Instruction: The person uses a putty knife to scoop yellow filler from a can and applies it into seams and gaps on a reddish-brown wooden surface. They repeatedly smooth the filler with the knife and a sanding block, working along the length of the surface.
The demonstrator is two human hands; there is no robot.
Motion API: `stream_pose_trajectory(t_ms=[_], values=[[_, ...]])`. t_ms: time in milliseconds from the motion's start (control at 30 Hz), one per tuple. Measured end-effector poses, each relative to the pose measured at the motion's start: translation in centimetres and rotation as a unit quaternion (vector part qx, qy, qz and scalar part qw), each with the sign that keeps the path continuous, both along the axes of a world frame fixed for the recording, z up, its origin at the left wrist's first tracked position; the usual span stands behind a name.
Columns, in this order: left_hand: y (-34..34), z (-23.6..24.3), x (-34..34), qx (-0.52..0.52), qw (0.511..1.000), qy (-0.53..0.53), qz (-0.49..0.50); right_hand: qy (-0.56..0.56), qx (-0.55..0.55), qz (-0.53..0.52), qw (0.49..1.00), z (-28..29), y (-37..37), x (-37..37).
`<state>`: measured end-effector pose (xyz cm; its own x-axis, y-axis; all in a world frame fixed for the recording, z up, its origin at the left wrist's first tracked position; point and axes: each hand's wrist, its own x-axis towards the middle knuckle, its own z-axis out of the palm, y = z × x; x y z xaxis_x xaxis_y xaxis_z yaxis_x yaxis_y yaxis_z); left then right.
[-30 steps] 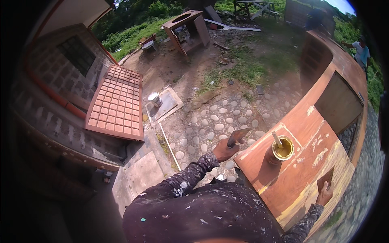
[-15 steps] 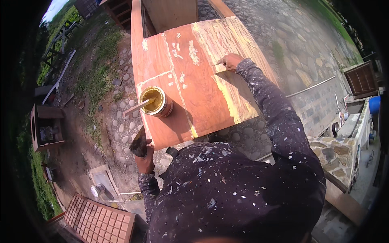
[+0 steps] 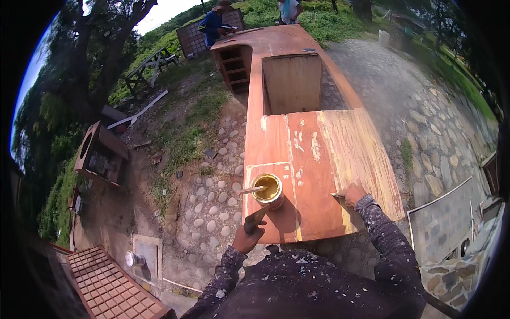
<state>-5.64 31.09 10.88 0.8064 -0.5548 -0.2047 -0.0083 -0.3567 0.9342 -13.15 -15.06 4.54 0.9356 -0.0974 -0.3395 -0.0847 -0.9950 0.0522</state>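
Note:
My right hand (image 3: 353,195) is closed on a thin putty knife (image 3: 337,195), mostly hidden by the fingers. Its edge is at the reddish wooden countertop (image 3: 319,220), by the border of a wide, streaky yellow filler band (image 3: 364,154). In my left hand (image 3: 246,242), low at the near left corner, is a dark, flat, wedge-shaped scraper (image 3: 256,218), tilted upward. Just beyond it an open can (image 3: 270,194) of yellow paste stands on the wood, with a wooden stick (image 3: 249,190) leaning out over its left rim. Pale filler patches (image 3: 315,147) dot the middle.
Past the panel is a framed rectangular opening (image 3: 292,85); the long counter runs on to two people (image 3: 212,26) at its far end. Cobbles (image 3: 212,212) lie left. A wooden box cabinet (image 3: 101,154), a lidded pail (image 3: 135,259) and a gridded panel (image 3: 109,279) stand further left.
The view has tilted up, bringing the far counter and people into sight. My right hand has come nearer along the filler's edge; my left hand and scraper have risen close to the can.

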Motion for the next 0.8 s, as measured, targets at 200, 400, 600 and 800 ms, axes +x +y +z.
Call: stream_pose_trajectory(t_ms=[200, 400, 600, 800], values=[[0.9, 0.4, 1.2, -0.039, 0.998, -0.024, -0.048, -0.024, 0.049, -0.073, 0.996, 1.4, 5.5, -8.7], [0.8, 0.1, 1.7, -0.085, 0.991, -0.078, -0.068, -0.052, 0.03, -0.106, 0.993, 1.0, 9.8, -16.2], [1.9, 0.3, 1.3, -0.132, 0.976, 0.171, -0.031, -0.029, 0.193, -0.319, 0.927, 3.8, 14.6, -23.7], [-0.8, 2.7, 1.2, -0.064, 0.956, 0.248, -0.145, -0.396, 0.39, -0.143, 0.819, 12.0, 19.5, -15.3]])
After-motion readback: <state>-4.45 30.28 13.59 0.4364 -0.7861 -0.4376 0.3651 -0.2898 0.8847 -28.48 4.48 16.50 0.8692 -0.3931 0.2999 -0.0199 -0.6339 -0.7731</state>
